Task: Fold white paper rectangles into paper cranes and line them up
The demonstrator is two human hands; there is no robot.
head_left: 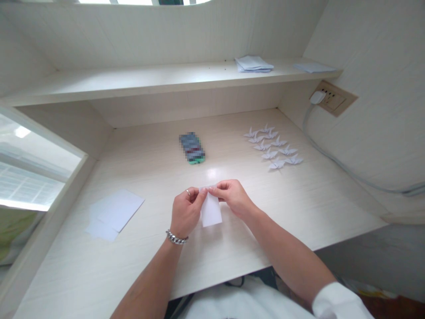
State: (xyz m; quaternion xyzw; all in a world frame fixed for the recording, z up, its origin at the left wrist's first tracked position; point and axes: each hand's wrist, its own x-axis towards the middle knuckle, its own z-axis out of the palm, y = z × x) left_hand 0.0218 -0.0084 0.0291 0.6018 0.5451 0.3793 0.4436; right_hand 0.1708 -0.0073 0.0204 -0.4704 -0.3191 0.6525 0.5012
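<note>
A small white sheet of paper (211,212), narrow and apparently folded, is held just above the desk near its front middle. My left hand (186,210), with a ring and a chain bracelet, pinches its upper left edge. At the upper right corner, my right hand (234,197) grips the same paper between thumb and fingers. Both thumbs nearly meet at the top edge. Parts of the fingers are hidden behind the paper. Off to the left lie several loose white sheets (124,208), overlapping on the desk.
Several folded paper cranes (270,144) stand in rows at the back right. A pixelated phone (192,148) lies behind my hands. The shelf (149,77) carries a paper stack (254,64) and a flat sheet (314,67). A cable (348,170) runs from the wall socket (335,98).
</note>
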